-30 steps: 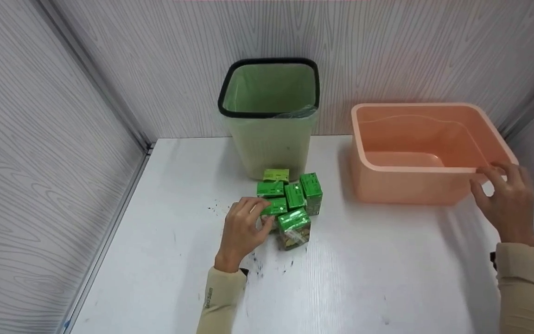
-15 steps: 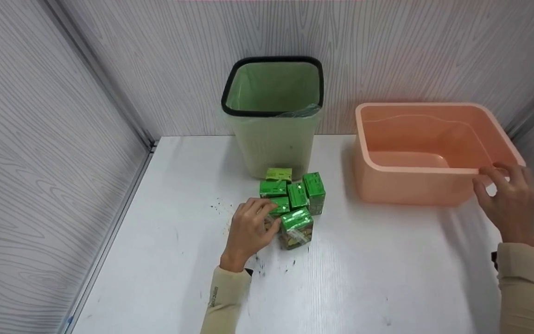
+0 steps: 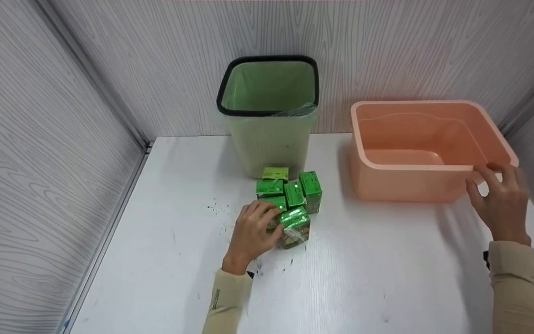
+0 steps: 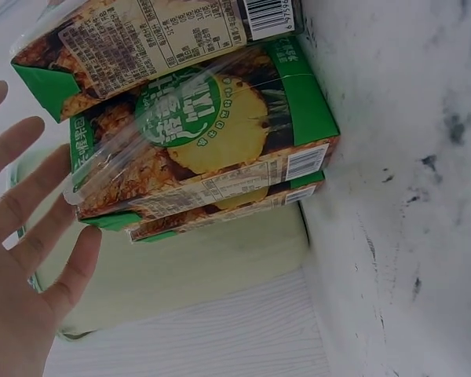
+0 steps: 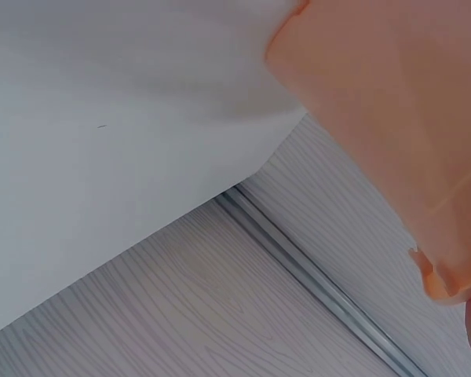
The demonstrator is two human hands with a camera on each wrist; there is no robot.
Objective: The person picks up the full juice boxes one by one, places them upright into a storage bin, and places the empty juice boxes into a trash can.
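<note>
Several green-topped juice cartons [image 3: 296, 220], one front showing a pineapple picture [image 4: 212, 118], stand close together on the white table. My left hand [image 3: 254, 234] is at the left side of the group. Its fingertips hover over or touch the top of one carton [image 3: 274, 202], and its thumb lies beside the nearest carton. In the left wrist view the fingers spread loosely around a carton's green top; firm contact cannot be told. My right hand [image 3: 503, 204] rests its fingers on the front right rim of an orange plastic tub [image 3: 406, 183].
A pale green bin [image 3: 269, 139] with a black rim [image 3: 267, 59] and a clear liner stands behind the cartons. Dark specks [image 3: 257, 266] mark the table [image 3: 364, 278] near the left hand. Wood-patterned panels [image 3: 155, 55] enclose the back and sides.
My left hand has shifted slightly right, toward the nearest carton. The cartons look unmoved. My right hand stays at the tub's rim.
</note>
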